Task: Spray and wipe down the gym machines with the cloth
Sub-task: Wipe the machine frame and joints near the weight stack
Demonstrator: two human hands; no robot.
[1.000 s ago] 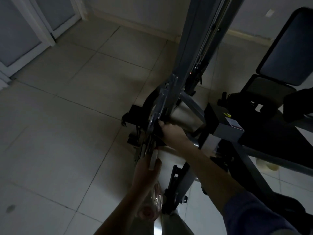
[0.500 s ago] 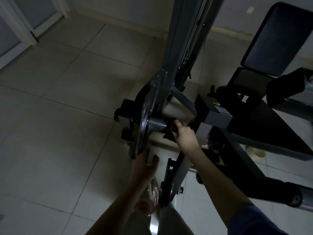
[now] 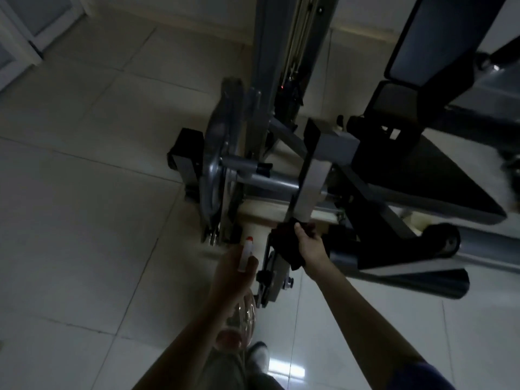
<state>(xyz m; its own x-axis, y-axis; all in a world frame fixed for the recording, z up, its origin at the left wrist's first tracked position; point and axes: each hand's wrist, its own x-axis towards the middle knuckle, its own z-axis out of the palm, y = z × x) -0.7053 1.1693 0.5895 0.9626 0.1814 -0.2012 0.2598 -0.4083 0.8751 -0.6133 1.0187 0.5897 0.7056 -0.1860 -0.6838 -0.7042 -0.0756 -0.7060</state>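
Note:
A grey gym machine with a tall upright, a horizontal bar and a weight plate fills the dim middle of the view. My right hand grips a dark cloth and presses it against the lower end of a pale grey frame post. My left hand holds a clear spray bottle with a white, red-tipped nozzle, pointing up toward the machine's base.
A black padded bench with a raised backrest stands to the right. A black roller pad lies near my right hand. Pale floor tiles spread to the left, with a door frame at top left.
My right hand with the cloth has moved from the horizontal bar near the weight plate down and right to the bottom of the frame post. The left hand kept the bottle in place.

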